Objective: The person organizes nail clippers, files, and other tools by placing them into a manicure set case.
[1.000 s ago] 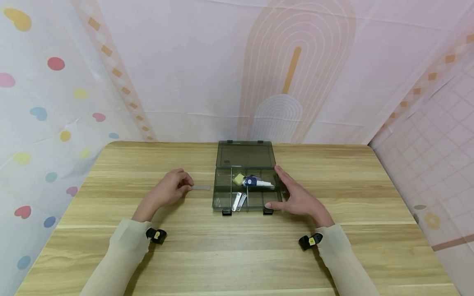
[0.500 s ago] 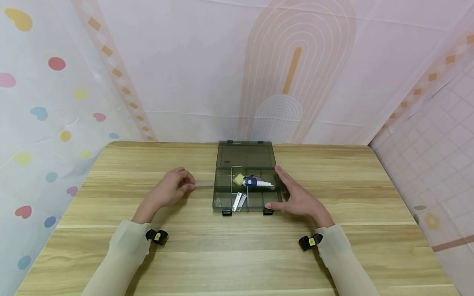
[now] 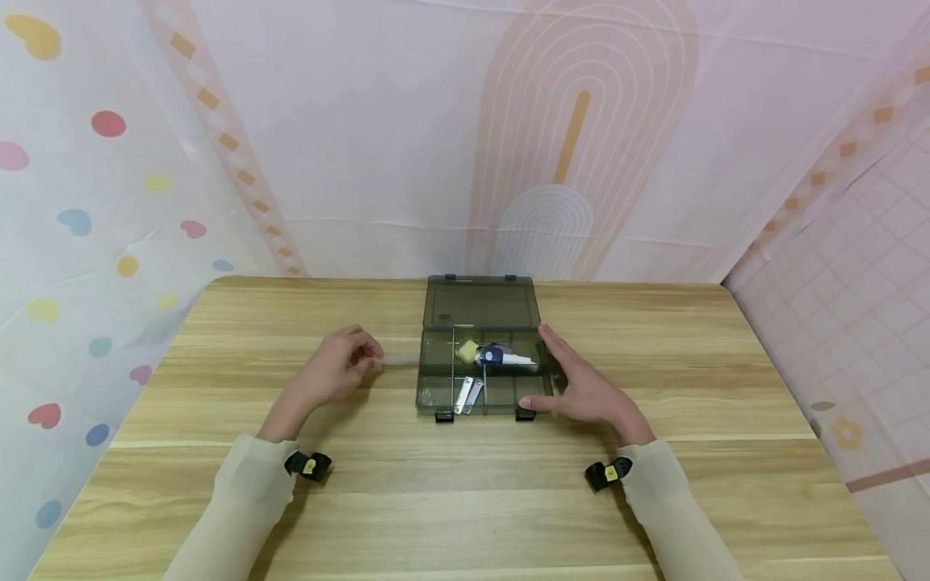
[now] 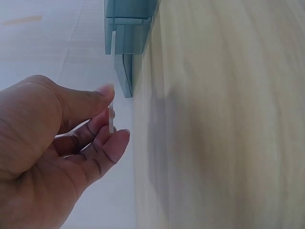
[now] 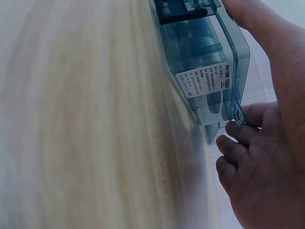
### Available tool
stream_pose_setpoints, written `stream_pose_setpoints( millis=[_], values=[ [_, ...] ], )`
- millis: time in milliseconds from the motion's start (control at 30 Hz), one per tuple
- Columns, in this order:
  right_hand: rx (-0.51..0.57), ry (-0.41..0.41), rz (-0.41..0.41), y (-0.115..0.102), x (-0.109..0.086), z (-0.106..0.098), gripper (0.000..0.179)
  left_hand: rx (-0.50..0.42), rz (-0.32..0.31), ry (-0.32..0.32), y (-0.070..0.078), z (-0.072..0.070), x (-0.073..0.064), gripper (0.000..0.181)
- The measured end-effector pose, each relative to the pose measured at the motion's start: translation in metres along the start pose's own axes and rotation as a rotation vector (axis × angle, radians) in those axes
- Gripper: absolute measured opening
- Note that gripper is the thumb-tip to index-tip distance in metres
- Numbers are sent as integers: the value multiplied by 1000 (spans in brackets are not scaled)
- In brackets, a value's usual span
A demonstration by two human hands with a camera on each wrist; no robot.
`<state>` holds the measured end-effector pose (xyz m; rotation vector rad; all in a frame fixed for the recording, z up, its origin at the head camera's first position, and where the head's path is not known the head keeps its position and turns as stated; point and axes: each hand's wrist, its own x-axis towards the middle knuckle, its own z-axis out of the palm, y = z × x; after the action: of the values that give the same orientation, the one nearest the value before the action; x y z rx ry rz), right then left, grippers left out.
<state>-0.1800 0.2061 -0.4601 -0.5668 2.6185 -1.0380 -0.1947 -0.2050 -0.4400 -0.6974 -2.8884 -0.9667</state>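
Thumb and fingers of my left hand (image 3: 337, 367) pinch a thin, flat, pale strip (image 3: 401, 359) by its near end. Its far end reaches the left wall of a smoky, see-through compartment box (image 3: 433, 413). In the left wrist view the strip (image 4: 113, 55) stands edge-on and overlaps the box; whether they touch I cannot tell. My right hand (image 3: 584, 393) holds the box at its right side, thumb on the front rim and a forefinger at the back corner. Inside lie two silvery nail clippers (image 3: 463, 394), a navy and white tube-like item (image 3: 504, 357) and a yellow piece (image 3: 467, 351).
The box's lid (image 3: 481, 302) is swung back flat toward the wall. Two black latches (image 3: 444, 416) stick out in front. A printed label (image 5: 205, 78) is on the box's right side. Wood-grained tabletop (image 3: 465, 500) surrounds it, with a patterned cloth (image 3: 363, 145) behind.
Over the last second the left hand has moved slightly right and away from me, bringing the strip up to the box's left wall. The right hand and the box have stayed put.
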Motion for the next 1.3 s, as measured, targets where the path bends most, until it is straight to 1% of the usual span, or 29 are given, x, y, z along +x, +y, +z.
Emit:
stream_pose_setpoints(
  millis=[500, 767, 1033, 1300],
  values=[
    [4, 1, 0, -1, 0, 0, 122, -11, -20, 17, 7, -3, 1, 6],
    [4, 6, -1, 0, -1, 0, 121, -13, -9, 24, 14, -1, 2, 6],
    [-6, 9, -4, 1, -1, 2, 122, -28, 10, 22, 26, 4, 7, 6],
    [-6, 13, -1, 3, 0, 3, 122, -34, 6, 18, 33, 10, 16, 7]
  ],
)
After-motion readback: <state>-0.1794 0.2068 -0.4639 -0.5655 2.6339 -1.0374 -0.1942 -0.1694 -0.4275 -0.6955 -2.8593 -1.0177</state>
